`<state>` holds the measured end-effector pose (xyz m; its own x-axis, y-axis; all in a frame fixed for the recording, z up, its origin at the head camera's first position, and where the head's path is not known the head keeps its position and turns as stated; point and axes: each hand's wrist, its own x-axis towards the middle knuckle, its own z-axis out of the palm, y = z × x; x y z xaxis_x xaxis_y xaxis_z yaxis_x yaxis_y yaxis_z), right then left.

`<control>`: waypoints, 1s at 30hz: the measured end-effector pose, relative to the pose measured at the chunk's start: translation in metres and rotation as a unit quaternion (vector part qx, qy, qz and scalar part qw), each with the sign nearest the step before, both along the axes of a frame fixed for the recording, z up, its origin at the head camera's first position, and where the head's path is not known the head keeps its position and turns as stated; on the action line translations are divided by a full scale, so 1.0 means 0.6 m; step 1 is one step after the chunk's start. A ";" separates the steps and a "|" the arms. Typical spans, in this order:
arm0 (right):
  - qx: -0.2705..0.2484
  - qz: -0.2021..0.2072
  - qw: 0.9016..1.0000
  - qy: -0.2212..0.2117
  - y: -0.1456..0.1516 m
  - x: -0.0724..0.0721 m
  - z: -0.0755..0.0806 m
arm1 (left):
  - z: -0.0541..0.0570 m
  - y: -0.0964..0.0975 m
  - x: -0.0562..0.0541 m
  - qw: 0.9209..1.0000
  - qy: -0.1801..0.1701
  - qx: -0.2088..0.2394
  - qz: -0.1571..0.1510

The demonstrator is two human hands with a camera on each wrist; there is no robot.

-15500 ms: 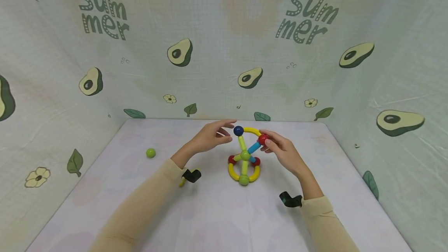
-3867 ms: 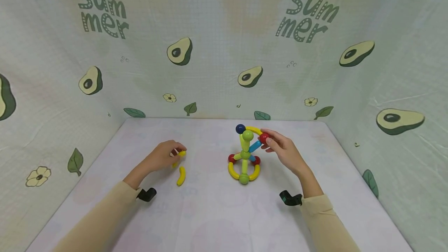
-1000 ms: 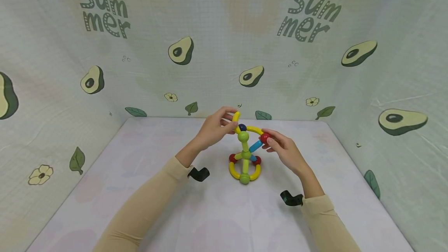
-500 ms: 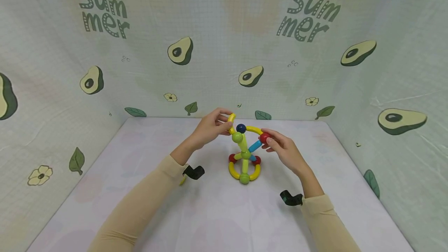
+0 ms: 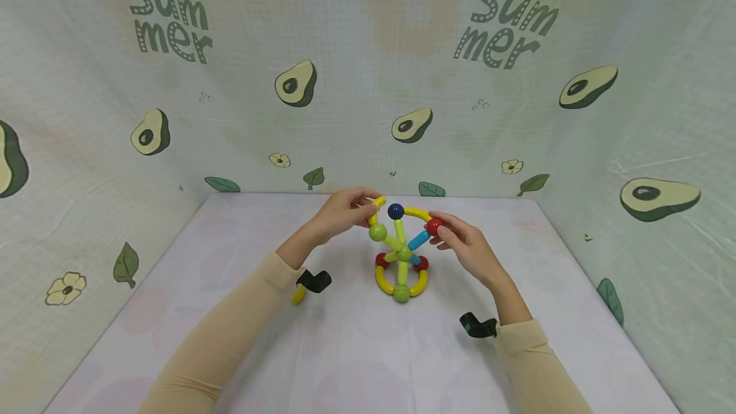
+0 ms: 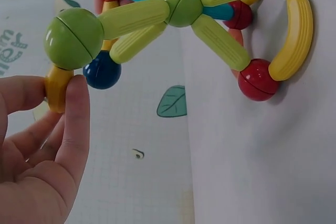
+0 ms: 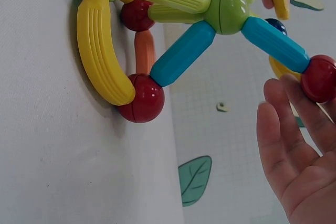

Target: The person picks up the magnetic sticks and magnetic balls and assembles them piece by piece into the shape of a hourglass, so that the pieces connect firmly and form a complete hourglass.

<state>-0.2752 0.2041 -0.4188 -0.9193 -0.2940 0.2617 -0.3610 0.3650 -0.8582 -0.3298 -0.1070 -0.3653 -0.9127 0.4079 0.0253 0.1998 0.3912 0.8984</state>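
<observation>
A magnetic ball-and-stick toy stands mid-table, its sticks spreading from a green centre ball. My left hand pinches a curved yellow stick between thumb and fingers. That stick's lower end meets an upper green ball, which sits on a light-green stick. Beside it, a navy ball tops another light-green stick. A yellow arc runs from navy to a red ball on a blue stick. My right hand holds this red ball by its fingertips.
The toy's base has a lower green ball, two red balls and curved yellow sticks; an orange stick shows behind. A loose yellow stick lies under my left wrist camera. Patterned cloth walls the table.
From the table's left, my left hand brought a yellow stick to the toy. Over the last second it moved left and down, the upper green ball swinging left with it. My right hand stayed put.
</observation>
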 end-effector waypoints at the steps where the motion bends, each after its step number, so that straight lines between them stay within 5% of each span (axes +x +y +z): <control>1: 0.000 0.000 1.000 0.001 0.000 0.000 0.000 | 0.001 0.000 0.001 1.000 -0.003 -0.001 -0.003; 20: 0.004 0.000 1.000 0.001 -0.001 0.001 0.002 | -0.013 0.001 -0.004 0.998 -0.037 -0.023 -0.038; 30: -0.001 -0.005 1.000 -0.002 -0.003 0.000 0.002 | -0.022 0.011 -0.008 0.994 -0.084 0.007 -0.063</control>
<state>-0.2754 0.2025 -0.4177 -0.9228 -0.2848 0.2594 -0.3548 0.3660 -0.8603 -0.3345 -0.1002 -0.3782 -0.8465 0.5194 -0.1166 0.0930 0.3600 0.9283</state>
